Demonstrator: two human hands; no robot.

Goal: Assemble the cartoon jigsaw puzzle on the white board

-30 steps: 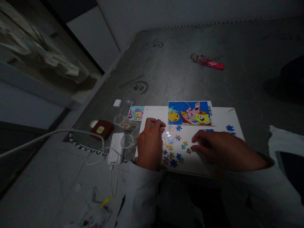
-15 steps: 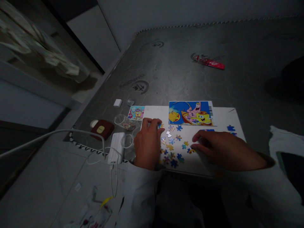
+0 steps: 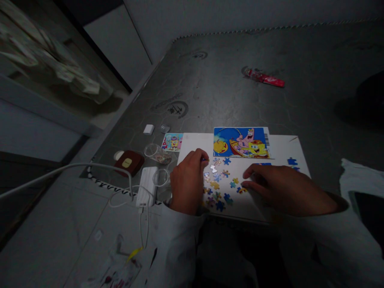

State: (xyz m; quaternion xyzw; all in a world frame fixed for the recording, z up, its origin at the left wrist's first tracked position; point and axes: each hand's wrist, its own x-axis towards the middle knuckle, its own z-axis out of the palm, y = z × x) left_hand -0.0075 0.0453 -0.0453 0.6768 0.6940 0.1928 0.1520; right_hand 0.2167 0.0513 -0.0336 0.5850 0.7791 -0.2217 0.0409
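Observation:
My left hand (image 3: pixel 188 182) is closed in a pinch at the left of a white board (image 3: pixel 196 141). A sliver of a jigsaw puzzle piece (image 3: pixel 205 160) shows at its fingertips, mostly hidden by the fingers. Loose jigsaw pieces (image 3: pixel 215 185), several blue, yellow and pinkish, lie scattered between my hands. My right hand (image 3: pixel 277 186) hovers over the board's right half, thumb and index finger apart, close to a yellow and dark piece (image 3: pixel 241 190). Beyond the pieces lies a cartoon picture card (image 3: pixel 241 143). Blue pieces (image 3: pixel 291 161) rest near the board's right edge.
Left of the board are a small cartoon card (image 3: pixel 172 142), a clear tumbled cup (image 3: pixel 157 154) with bits inside, a brown box (image 3: pixel 129 163) and a white power bank (image 3: pixel 147 186) with cables. A red wrapper (image 3: pixel 265 78) lies farther back; white cloth (image 3: pixel 357 176) sits right.
My left fingers have closed together around a piece near the board's left side and shifted slightly right. My right hand has stayed almost in place.

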